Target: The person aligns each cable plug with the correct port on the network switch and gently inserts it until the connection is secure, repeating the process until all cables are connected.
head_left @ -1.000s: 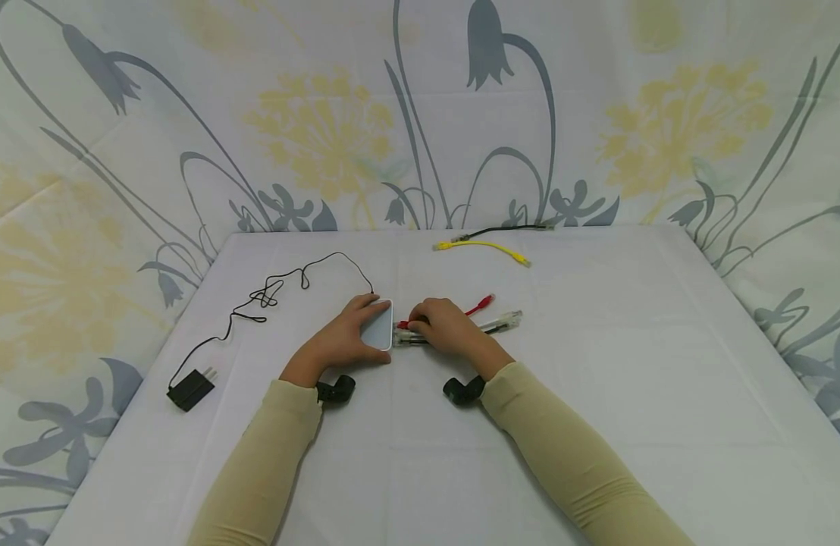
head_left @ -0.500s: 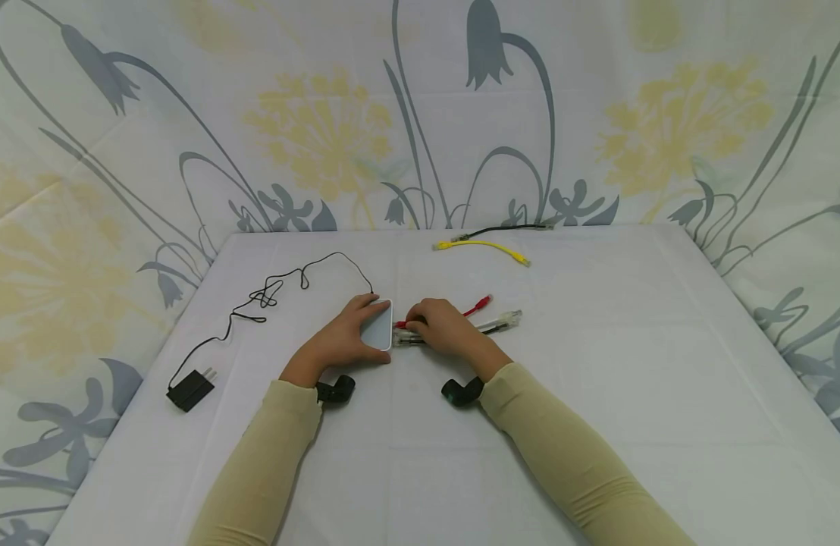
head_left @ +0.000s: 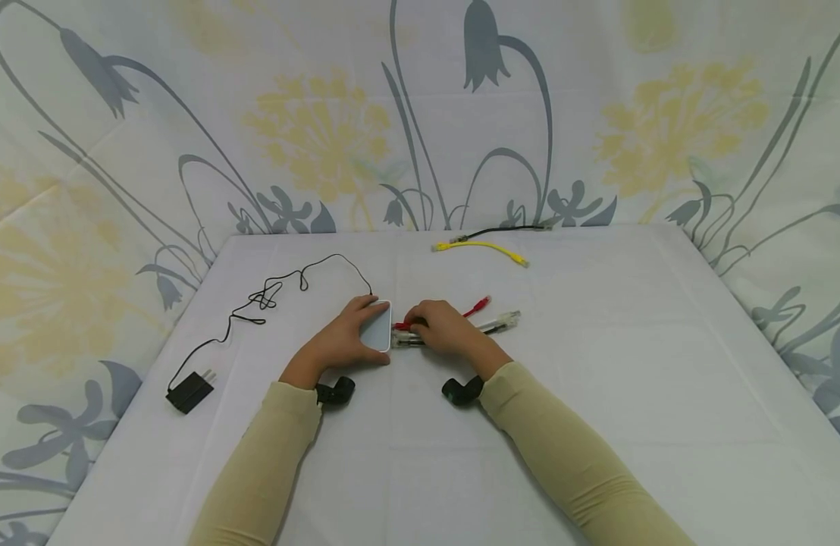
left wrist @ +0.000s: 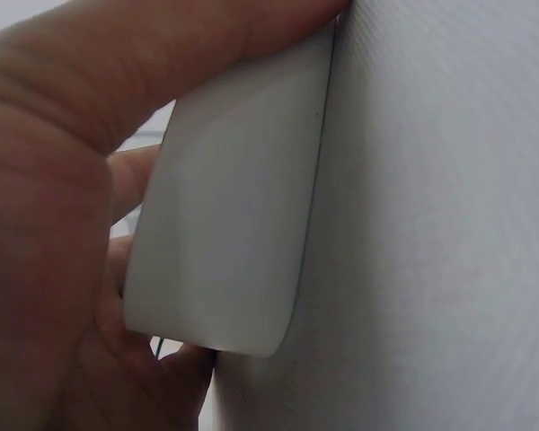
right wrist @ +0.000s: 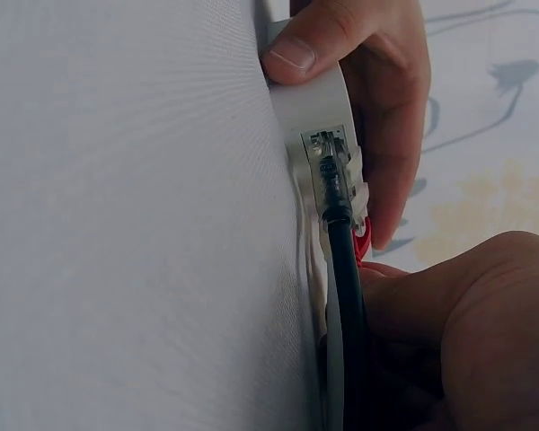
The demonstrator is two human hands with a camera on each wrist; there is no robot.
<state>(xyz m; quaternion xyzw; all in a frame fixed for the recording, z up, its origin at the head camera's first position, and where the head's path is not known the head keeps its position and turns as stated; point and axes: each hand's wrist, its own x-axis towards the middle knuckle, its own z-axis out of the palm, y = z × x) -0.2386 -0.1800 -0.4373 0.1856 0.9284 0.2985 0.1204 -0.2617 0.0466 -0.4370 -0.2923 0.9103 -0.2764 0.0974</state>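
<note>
My left hand [head_left: 341, 337] grips a small white network switch [head_left: 376, 332] by its two ends, thumb at the near end and fingers at the far end. On its right side, my right hand [head_left: 443, 326] pinches a red Ethernet cable [head_left: 479, 305] near its plug, which is at the switch's port side. How deep the red plug sits is hidden. In the right wrist view a black Ethernet cable [right wrist: 346, 287] has its clear plug in a port. Next to the red one lies a white Ethernet cable [head_left: 490, 326], its plug also at the switch.
A yellow Ethernet cable [head_left: 484, 244] and another black Ethernet cable [head_left: 502, 229] lie at the back of the white table [head_left: 631, 364]. From the switch's far end a thin black cord [head_left: 311, 264] runs, tangled, to a black power adapter [head_left: 190, 392] at the left.
My right hand and the red Ethernet cable have shifted very slightly left, towards the network switch. The left hand has stayed in place on the switch.
</note>
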